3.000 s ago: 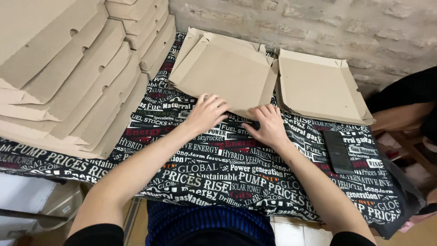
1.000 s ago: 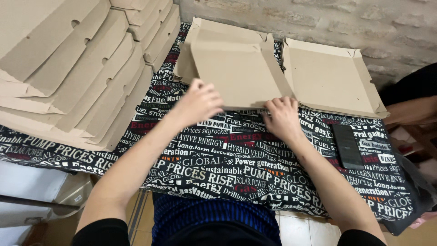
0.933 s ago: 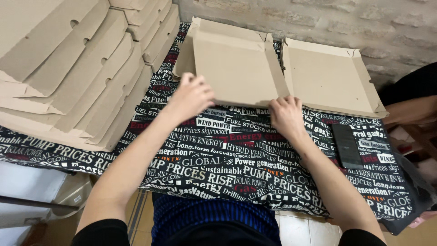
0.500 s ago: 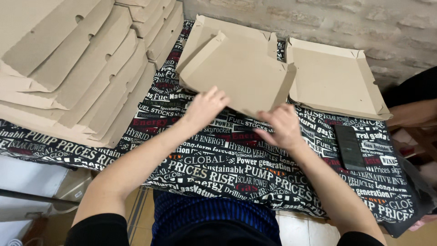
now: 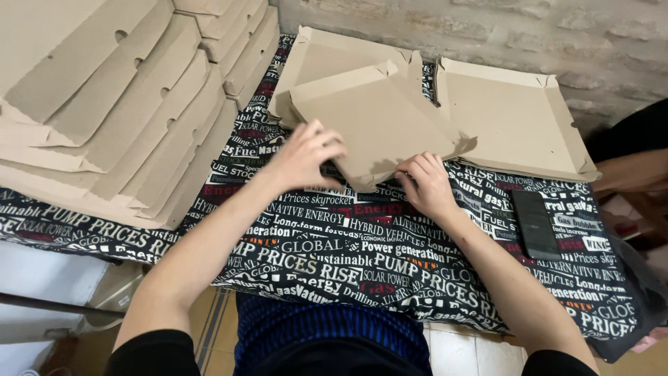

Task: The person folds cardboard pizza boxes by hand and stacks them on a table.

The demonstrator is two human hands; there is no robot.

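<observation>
A flat brown cardboard box blank lies tilted on top of another cardboard piece at the middle of the table. My left hand grips its near left edge with fingers curled. At the near right edge my right hand pinches the cardboard. The blank's side flaps stand partly raised.
A tall stack of folded cardboard boxes fills the left side. Another open box tray lies at the right. A dark phone rests on the black printed tablecloth. Brick wall behind; another person's arm at far right.
The cardboard blank has turned and lifted at its near edge. Both my hands shifted from pressing flat on it to gripping its near edge.
</observation>
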